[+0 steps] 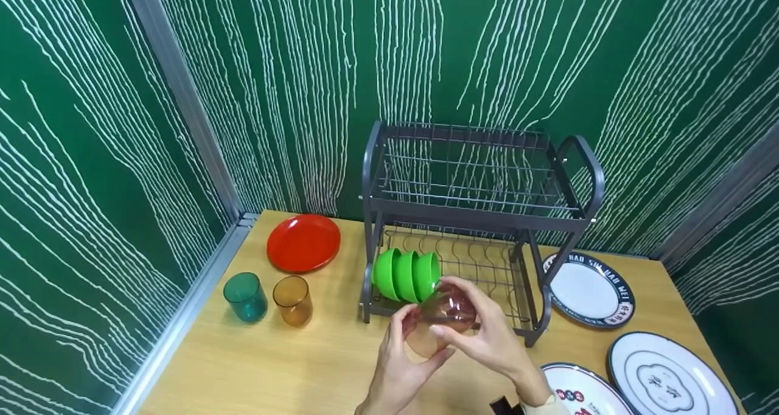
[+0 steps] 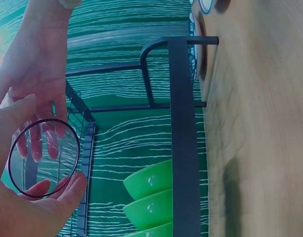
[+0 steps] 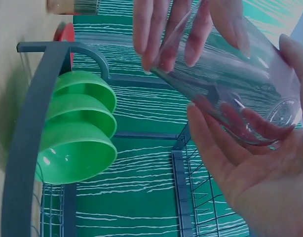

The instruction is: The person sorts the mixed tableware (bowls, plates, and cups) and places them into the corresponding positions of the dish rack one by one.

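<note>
Both hands hold a see-through pinkish cup [image 1: 451,308] tilted in front of the dish rack. My left hand [image 1: 395,369] grips its lower-left end, with the thumb and fingers around the wall. On the upper-right side my right hand [image 1: 490,336] holds the cup between thumb and fingers. In the left wrist view the round dark-edged rim of the cup [image 2: 78,148] faces the camera. The right wrist view shows the clear wall of the cup [image 3: 255,64] and its round base near the right palm. Three green bowls [image 1: 384,275] stand on edge in the rack just behind the cup.
A black two-tier dish rack [image 1: 475,216] stands at the back. To its left are a red plate [image 1: 304,243], a teal cup [image 1: 246,297] and an orange cup [image 1: 293,301]. Several white plates lie at right, including a dark-rimmed plate [image 1: 587,287] and a patterned plate [image 1: 694,366].
</note>
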Demonstrator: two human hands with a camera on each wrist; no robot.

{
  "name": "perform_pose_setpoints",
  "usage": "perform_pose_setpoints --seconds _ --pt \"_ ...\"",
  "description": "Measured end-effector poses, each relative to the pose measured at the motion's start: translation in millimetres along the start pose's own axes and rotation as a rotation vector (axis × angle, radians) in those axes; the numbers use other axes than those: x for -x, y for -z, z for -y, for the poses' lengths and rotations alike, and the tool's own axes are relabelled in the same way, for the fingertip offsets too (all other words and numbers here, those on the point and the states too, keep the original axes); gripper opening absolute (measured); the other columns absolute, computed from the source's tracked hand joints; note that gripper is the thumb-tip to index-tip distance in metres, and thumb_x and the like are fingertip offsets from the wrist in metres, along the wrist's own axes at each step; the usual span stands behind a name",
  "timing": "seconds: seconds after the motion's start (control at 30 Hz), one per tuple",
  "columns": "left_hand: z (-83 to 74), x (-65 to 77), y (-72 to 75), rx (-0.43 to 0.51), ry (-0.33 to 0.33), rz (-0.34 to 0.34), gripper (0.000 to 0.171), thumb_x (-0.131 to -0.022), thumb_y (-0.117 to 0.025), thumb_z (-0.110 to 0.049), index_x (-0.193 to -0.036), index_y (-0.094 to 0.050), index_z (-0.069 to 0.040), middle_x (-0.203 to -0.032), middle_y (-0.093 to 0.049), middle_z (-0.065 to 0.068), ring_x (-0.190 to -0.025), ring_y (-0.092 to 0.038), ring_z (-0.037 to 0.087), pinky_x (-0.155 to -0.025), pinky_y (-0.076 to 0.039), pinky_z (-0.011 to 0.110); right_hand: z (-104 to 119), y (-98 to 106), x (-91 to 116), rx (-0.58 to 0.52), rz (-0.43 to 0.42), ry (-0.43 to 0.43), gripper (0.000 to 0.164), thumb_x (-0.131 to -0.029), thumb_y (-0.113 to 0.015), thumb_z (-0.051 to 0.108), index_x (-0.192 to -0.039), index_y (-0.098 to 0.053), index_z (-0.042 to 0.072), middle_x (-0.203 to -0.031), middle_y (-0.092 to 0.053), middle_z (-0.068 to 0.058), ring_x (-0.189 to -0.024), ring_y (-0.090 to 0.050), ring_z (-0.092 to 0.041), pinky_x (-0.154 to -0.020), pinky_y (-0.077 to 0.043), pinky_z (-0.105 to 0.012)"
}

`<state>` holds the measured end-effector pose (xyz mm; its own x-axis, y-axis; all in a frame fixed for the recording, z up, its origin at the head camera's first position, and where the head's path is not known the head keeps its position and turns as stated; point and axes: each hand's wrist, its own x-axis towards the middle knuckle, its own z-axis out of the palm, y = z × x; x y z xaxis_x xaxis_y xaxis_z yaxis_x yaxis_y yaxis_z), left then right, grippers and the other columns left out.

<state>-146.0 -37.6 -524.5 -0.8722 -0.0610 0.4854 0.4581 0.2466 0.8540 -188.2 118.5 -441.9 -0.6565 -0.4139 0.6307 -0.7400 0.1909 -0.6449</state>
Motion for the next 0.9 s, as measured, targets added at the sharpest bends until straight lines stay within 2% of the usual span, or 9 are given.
perform_pose_setpoints --seconds 0.03,0.13,0.3,0.43,0.53,0.67,0.83,0.9 --pt "4.7 -0.7 -0.5 -0.009 0.001 0.002 0.078 -0.076 -0.079 -0.037 -0.136 -0.036 -0.013 -0.131 -0.047 -0.001 -0.122 -0.05 0.017 -0.102 -0.041 0.03 -1 0 -1 0.006 -0.008 0.001 0.066 -0.07 -0.082 0.006 -0.128 -0.051 -0.004 -0.118 -0.061 -0.011 -0.097 -0.063 -0.025 -0.076 -0.054 -0.028" --pt "5.6 -3.6 0.9 -0.049 0.002 -0.001 0.078 -0.076 -0.078 -0.04 -0.138 -0.037 -0.016 -0.131 -0.046 -0.002 -0.121 -0.05 0.016 -0.102 -0.041 0.03 -3 1 -4 0.012 -0.027 -0.005 0.065 -0.069 -0.083 0.006 -0.126 -0.053 -0.003 -0.114 -0.063 -0.012 -0.094 -0.063 -0.021 -0.073 -0.054 -0.025" --pt "6.5 -6.0 5.3 -0.128 0.001 0.002 0.086 -0.074 -0.078 -0.045 -0.141 -0.035 -0.014 -0.134 -0.044 -0.003 -0.122 -0.047 0.014 -0.103 -0.04 0.035 -10 3 -6 -0.003 -0.043 0.01 0.065 -0.069 -0.083 0.003 -0.126 -0.052 -0.004 -0.108 -0.065 -0.013 -0.088 -0.064 -0.02 -0.065 -0.055 -0.025" --pt "8.2 -7.0 13.9 -0.183 0.0 -0.019 0.087 -0.074 -0.078 -0.046 -0.143 -0.035 -0.014 -0.137 -0.044 -0.001 -0.123 -0.045 0.015 -0.104 -0.039 0.039 -17 7 -8 0.0 -0.06 0.011 0.068 -0.068 -0.083 0.003 -0.128 -0.052 -0.001 -0.104 -0.065 -0.013 -0.084 -0.064 -0.018 -0.06 -0.056 -0.027" --pt "9.2 -8.4 25.1 -0.192 0.044 -0.045 0.081 -0.077 -0.074 -0.047 -0.142 -0.035 -0.02 -0.138 -0.043 -0.003 -0.124 -0.043 0.013 -0.104 -0.038 0.041 -22 11 -9 0.017 -0.083 0.0 0.07 -0.067 -0.084 0.003 -0.129 -0.051 0.002 -0.102 -0.065 -0.013 -0.08 -0.064 -0.018 -0.057 -0.055 -0.028" --pt "15.0 -12.5 44.6 -0.198 0.069 -0.107 0.067 -0.084 -0.069 -0.042 -0.14 -0.039 -0.019 -0.137 -0.043 -0.003 -0.125 -0.043 0.015 -0.104 -0.037 0.043 -30 17 -11 0.054 -0.122 -0.019 0.068 -0.069 -0.083 0.003 -0.129 -0.051 0.002 -0.102 -0.064 -0.012 -0.079 -0.063 -0.018 -0.056 -0.055 -0.027" --pt "30.9 -18.7 70.4 -0.269 -0.057 -0.262 0.055 -0.085 -0.072 -0.024 -0.131 -0.049 -0.004 -0.13 -0.05 0.009 -0.121 -0.048 0.026 -0.104 -0.038 0.043 -38 24 -16 0.113 -0.168 -0.05 0.067 -0.07 -0.083 0.004 -0.129 -0.051 0.002 -0.105 -0.063 -0.013 -0.083 -0.061 -0.016 -0.059 -0.054 -0.023" --pt "36.7 -19.5 80.2 -0.312 -0.069 -0.325 0.054 -0.083 -0.074 -0.019 -0.128 -0.05 -0.003 -0.128 -0.05 0.011 -0.119 -0.049 0.028 -0.103 -0.039 0.044 -42 26 -18 0.124 -0.182 -0.053 0.067 -0.07 -0.083 0.003 -0.129 -0.051 0.002 -0.105 -0.063 -0.013 -0.082 -0.061 -0.016 -0.059 -0.053 -0.023"
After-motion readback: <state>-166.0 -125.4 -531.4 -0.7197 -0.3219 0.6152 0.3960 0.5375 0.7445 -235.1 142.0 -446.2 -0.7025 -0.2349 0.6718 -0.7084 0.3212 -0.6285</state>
